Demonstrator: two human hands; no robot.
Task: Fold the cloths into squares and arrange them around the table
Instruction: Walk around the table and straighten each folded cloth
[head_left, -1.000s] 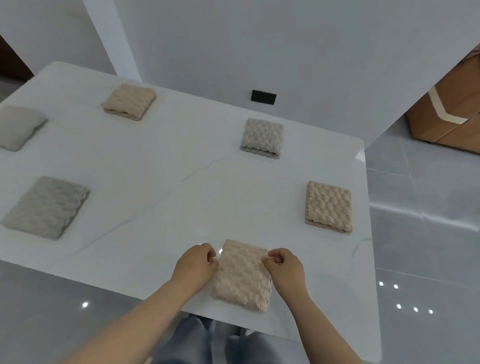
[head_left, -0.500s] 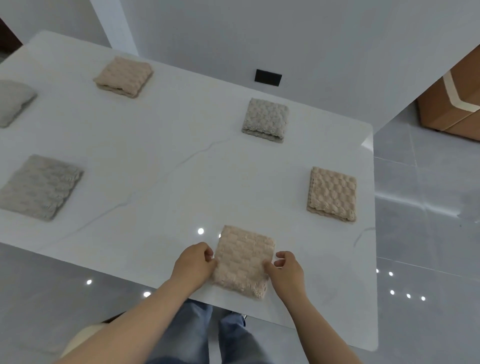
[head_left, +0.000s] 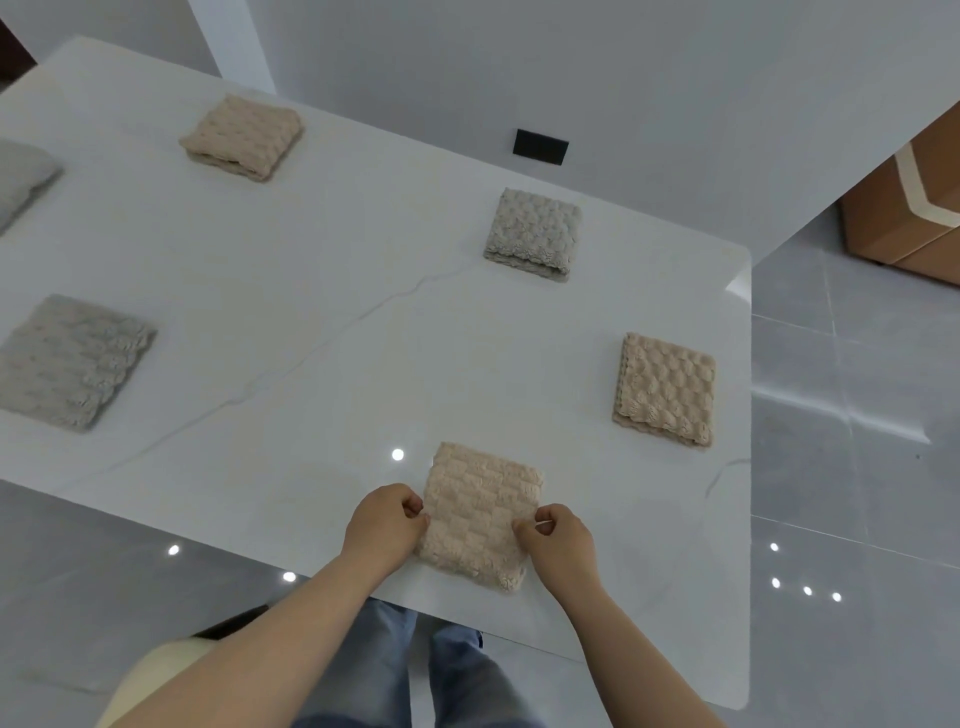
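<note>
Hands: left hand (head_left: 385, 525) and right hand (head_left: 557, 538) pinch opposite edges of the beige cloth (head_left: 480, 512) between them, apparently squaring its placement.

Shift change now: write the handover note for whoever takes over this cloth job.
Left hand pinches the left edge of the near beige cloth; right hand pinches its right edge.
It lies folded on the table, at its near edge.
Done: five folded cloths placed around: right beige cloth, far grey cloth, far beige cloth, left grey cloth, cut-off grey cloth far left.
Left: likely square up this one and release.
</note>
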